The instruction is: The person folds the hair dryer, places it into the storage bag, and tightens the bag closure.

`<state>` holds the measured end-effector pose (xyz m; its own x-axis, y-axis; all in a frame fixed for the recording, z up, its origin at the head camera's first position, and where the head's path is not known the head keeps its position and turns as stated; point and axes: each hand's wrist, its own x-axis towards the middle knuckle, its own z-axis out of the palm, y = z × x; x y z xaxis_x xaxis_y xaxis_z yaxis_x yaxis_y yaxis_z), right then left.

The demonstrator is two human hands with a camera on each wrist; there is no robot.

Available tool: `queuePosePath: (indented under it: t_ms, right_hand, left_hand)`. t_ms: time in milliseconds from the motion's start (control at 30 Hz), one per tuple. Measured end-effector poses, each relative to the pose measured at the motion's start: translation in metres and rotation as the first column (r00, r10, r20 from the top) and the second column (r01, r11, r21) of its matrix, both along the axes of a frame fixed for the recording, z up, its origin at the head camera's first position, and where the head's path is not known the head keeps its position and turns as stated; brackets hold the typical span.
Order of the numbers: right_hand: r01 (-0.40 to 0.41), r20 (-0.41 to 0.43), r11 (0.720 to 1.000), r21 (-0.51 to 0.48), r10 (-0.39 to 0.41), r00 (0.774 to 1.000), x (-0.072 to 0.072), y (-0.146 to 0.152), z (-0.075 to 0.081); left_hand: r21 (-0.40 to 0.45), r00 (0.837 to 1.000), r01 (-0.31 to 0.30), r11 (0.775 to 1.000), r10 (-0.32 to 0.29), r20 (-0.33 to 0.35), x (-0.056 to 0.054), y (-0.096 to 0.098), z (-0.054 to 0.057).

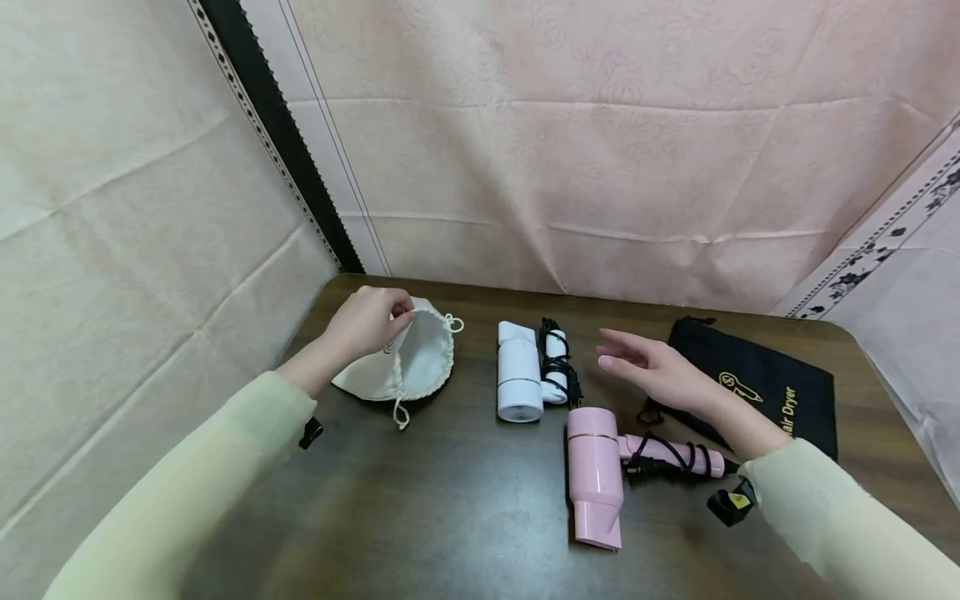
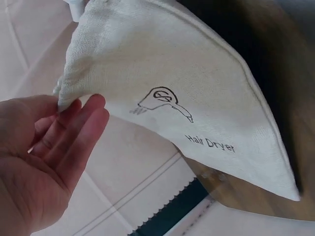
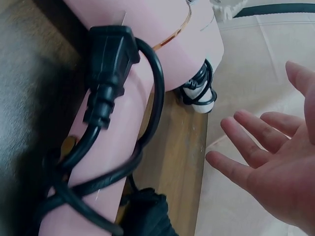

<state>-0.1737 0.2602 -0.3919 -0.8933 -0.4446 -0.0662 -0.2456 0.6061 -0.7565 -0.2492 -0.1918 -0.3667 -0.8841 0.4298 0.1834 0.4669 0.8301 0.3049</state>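
Observation:
My left hand [image 1: 372, 319] pinches the gathered rim of a cream drawstring pouch [image 2: 162, 64], printed "Hair Dryer" with a small dryer drawing. In the head view the pouch's mouth gapes toward the right, its cord loops hanging at the rim. My right hand [image 1: 651, 367] is held above the table with fingers extended and nothing in them. To its left lies a white hair dryer [image 1: 519, 375], a black cord wound round its handle. Nearer the front is a pink hair dryer [image 1: 594, 467], its handle wrapped in black cord with the plug [image 3: 109, 69] against it.
A black drawstring pouch [image 1: 813, 400] with gold dryer print lies flat at the right, partly behind my right forearm. The brown wooden table [image 1: 337, 517] is bounded by pale cloth walls [image 1: 600, 167] at the back and sides.

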Motion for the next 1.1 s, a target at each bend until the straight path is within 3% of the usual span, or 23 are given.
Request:
queuePosePath:
  t_ms: [167, 433, 700, 833, 933, 1100]
  right_hand:
    - [-0.002, -0.022, 0.999, 0.037, 0.003, 1.000, -0.001, -0.014, -0.001]
    - [-0.031, -0.063, 0.989, 0.145, 0.041, 0.997, -0.002, -0.052, -0.002]
    - [-0.025, -0.155, 0.942, 0.335, 0.082, 0.984, -0.003, -0.088, -0.008]
    - [-0.008, -0.230, 0.906, 0.423, 0.116, 0.966, -0.004, -0.103, -0.012]
    - [0.010, -0.273, 0.885, 0.465, 0.133, 0.953, -0.005, -0.113, -0.014]
    - [0.031, -0.269, 0.867, 0.498, 0.120, 0.956, -0.004, -0.128, -0.017]
  left_hand:
    - [-0.027, 0.998, -0.060, 0.998, 0.060, 0.005, -0.005, 0.010, 0.001]
    - [-0.022, 0.996, -0.087, 0.996, 0.088, 0.034, -0.008, 0.022, 0.002]
    - [-0.050, 0.997, -0.061, 0.997, 0.063, 0.044, -0.011, 0.027, -0.001]
    - [-0.054, 0.998, -0.053, 0.997, 0.055, 0.037, -0.010, 0.029, -0.001]
    - [-0.060, 0.998, -0.048, 0.997, 0.050, 0.030, -0.010, 0.030, -0.001]
    - [-0.073, 0.999, -0.039, 0.997, 0.040, 0.015, -0.011, 0.031, -0.004]
